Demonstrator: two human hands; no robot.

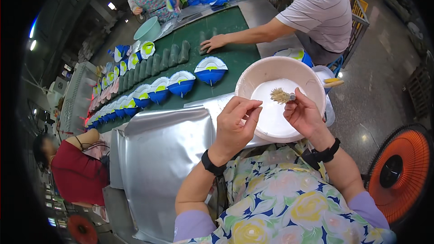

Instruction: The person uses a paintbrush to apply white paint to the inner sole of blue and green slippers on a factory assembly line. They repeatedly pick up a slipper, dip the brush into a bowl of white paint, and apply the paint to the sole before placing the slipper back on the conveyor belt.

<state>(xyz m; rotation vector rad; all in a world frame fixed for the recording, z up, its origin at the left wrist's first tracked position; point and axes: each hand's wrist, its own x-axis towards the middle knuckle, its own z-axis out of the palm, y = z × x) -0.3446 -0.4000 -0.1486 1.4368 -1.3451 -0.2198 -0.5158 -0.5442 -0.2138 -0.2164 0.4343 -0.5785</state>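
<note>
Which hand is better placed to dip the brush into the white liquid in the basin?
Probably the right hand: it holds the brush, bristles already over the white liquid in the basin. The left hand is at the rim with pinched fingers, holding no tool.

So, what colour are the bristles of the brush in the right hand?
Pale tan, straw-like bristles on the brush held by the right hand, over the white bowl; seen in the head view.

Beyond the fingertips of the right hand [304, 116]: small straw-bristled brush [282, 95], over round cream plastic basin [312, 77]. Left of the pinched fingers of the left hand [233, 126]: crinkled silver foil sheet [158, 140]. Farther ahead: row of blue-and-white shoe parts [181, 82] on green conveyor belt [235, 58].
</note>
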